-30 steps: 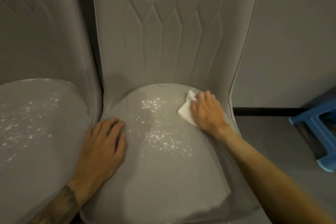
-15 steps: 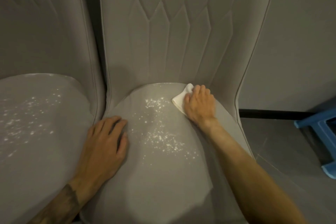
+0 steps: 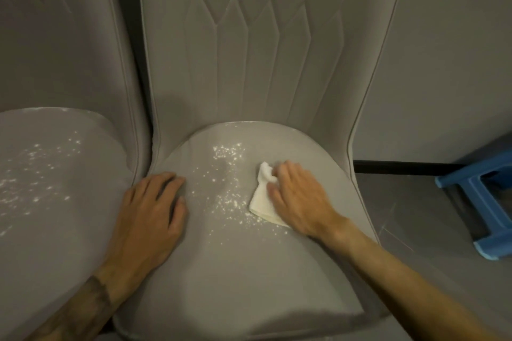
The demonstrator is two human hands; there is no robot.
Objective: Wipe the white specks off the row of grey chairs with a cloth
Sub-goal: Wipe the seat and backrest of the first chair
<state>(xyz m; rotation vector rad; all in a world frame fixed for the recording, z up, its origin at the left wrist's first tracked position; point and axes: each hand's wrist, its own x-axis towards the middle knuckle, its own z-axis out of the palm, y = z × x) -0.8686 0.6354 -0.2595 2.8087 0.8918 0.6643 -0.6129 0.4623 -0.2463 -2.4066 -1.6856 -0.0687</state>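
Two grey padded chairs stand side by side. On the right chair's seat (image 3: 249, 271) white specks (image 3: 221, 177) are scattered across the middle. My right hand (image 3: 299, 199) presses a folded white cloth (image 3: 260, 202) flat on that seat, just right of the specks, with the cloth's left edge showing from under the palm. My left hand (image 3: 149, 219) lies flat with fingers apart on the seat's left edge, holding nothing. The left chair's seat (image 3: 69, 230) also carries white specks (image 3: 36, 171).
The right chair's quilted backrest (image 3: 249, 50) rises behind the seat, with a faint white smear near its top. A blue plastic stool (image 3: 482, 202) stands on the grey floor at the right. A grey wall with a dark skirting strip runs behind.
My right hand has slid the cloth from the seat's back edge forward and down toward me, along the right side of the specks. My left hand has stayed put.
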